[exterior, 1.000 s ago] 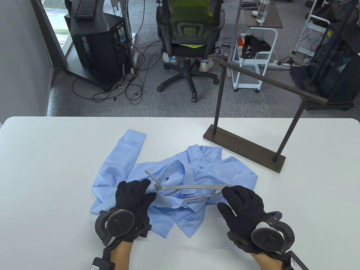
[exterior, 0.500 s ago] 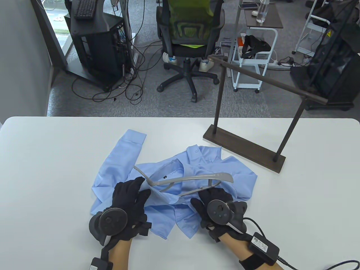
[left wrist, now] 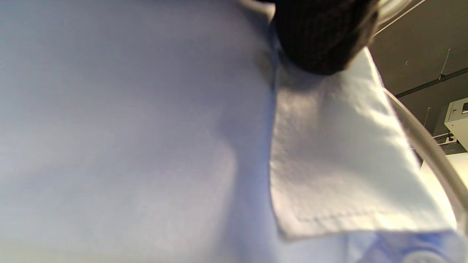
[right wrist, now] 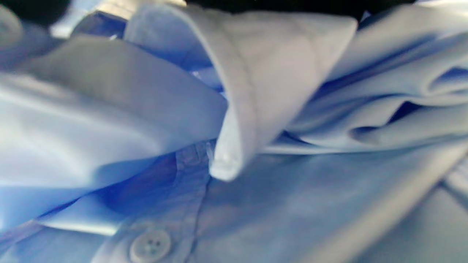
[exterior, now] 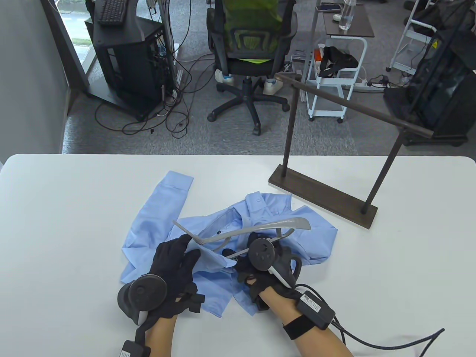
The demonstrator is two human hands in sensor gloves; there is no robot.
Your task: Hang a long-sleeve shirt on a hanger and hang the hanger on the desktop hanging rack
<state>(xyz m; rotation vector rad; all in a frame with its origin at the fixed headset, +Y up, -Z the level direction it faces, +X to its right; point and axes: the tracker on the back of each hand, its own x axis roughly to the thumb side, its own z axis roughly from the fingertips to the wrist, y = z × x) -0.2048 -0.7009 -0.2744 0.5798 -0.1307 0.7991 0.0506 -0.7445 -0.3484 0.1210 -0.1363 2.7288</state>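
Nearest the bench's (exterior: 55,208) front edge, both hands work on a crumpled light-blue long-sleeve shirt (exterior: 163,212). Left hand (exterior: 174,267) pinches a flap of the cloth, a fingertip (left wrist: 321,40) pressing on it in the wrist view. Right hand (exterior: 260,271) is buried in the folds by the collar (right wrist: 256,73), palm down; its fingers are hidden, so I cannot tell whether they are clamped on anything. A grey hanger (exterior: 260,228) is tilted up above the shirt between the hands. Further back on the right stands the dark desktop hanging rack (exterior: 327,197), its bar bare. Beyond the bench lie grey carpet, an office chair (exterior: 253,48), a black cabinet (exterior: 126,59) with trailing cables, and a white cart (exterior: 334,93).
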